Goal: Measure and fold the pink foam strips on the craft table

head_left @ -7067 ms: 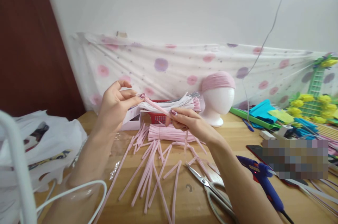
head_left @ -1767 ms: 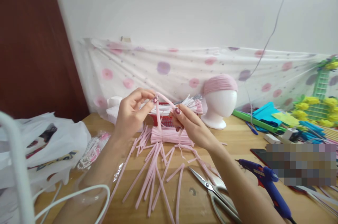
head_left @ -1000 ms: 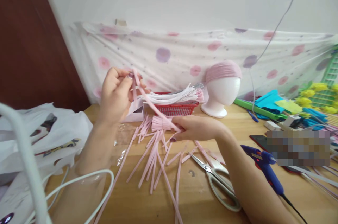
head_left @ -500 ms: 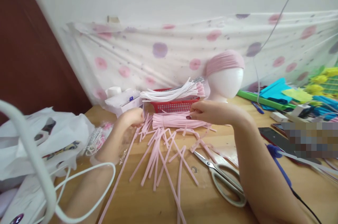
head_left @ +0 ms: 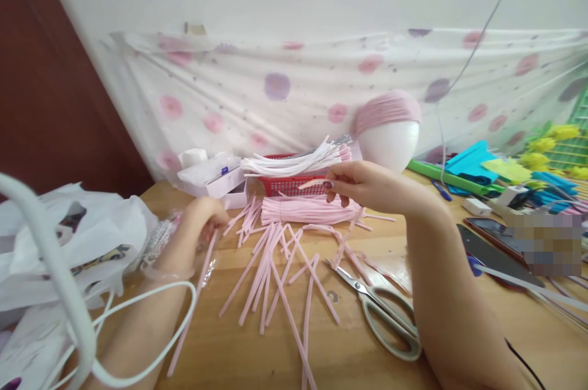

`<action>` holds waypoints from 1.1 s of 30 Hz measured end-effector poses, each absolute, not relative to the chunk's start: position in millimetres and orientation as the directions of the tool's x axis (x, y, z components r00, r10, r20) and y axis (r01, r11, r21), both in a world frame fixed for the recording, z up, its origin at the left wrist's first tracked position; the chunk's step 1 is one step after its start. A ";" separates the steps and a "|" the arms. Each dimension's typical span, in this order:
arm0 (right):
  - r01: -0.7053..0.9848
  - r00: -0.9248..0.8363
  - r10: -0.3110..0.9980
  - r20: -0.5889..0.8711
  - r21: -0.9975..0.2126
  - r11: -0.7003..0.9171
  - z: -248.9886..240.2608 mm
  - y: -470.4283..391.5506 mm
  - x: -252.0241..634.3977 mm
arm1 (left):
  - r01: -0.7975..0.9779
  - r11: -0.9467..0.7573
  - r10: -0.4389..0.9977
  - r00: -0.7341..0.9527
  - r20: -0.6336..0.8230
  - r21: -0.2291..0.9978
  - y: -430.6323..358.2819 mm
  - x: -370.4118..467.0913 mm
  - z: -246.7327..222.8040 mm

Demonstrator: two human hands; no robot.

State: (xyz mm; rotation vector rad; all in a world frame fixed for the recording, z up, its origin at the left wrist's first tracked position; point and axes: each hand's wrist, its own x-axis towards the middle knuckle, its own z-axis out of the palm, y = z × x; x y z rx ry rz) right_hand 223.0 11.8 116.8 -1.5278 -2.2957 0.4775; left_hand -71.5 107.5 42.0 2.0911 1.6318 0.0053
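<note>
Near the table's left part, my left hand (head_left: 209,217) is closed on the upper end of a long pink stick (head_left: 193,304), which slants down toward the near edge. My right hand (head_left: 344,185) is raised in front of the red basket (head_left: 298,185), its thumb and fingers pinched on a small pale strip (head_left: 311,183). Below it lies a bundle of pink sticks (head_left: 307,209). More loose pink sticks (head_left: 269,273) fan out over the table. Scissors (head_left: 386,310) lie slightly apart at the tips, right of them.
White sticks (head_left: 289,163) fill the basket. A white head form (head_left: 390,139) with a pink cover stands behind my right hand. Plastic bags (head_left: 105,231) and a white cable (head_left: 193,316) are at left. Phones (head_left: 487,249) and blue sheets (head_left: 468,163) are at right.
My left hand has moved left and slightly down, with the long stick shifting along. My right hand has lifted off the bundle, and the pale strip now shows at its fingertips.
</note>
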 end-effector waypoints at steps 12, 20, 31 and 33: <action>0.586 -0.334 0.939 0.080 -0.763 0.274 99.8 28.4 210.4 | 0.516 -0.615 0.709 0.693 0.132 0.597 32.4 -21.1 94.0; 0.617 -0.558 0.830 0.021 -0.658 0.431 98.2 23.4 208.7 | 0.451 -0.663 0.693 0.672 0.261 0.598 28.4 -7.4 87.6; 0.589 -0.600 0.798 0.051 -0.647 0.484 102.6 25.8 227.0 | 0.564 -0.458 0.726 0.684 -0.077 0.687 48.2 -92.9 106.6; 0.590 -0.635 0.773 -0.005 -0.648 0.481 101.6 26.1 222.0 | 0.572 -0.450 0.703 0.700 -0.123 0.686 45.5 -86.5 105.2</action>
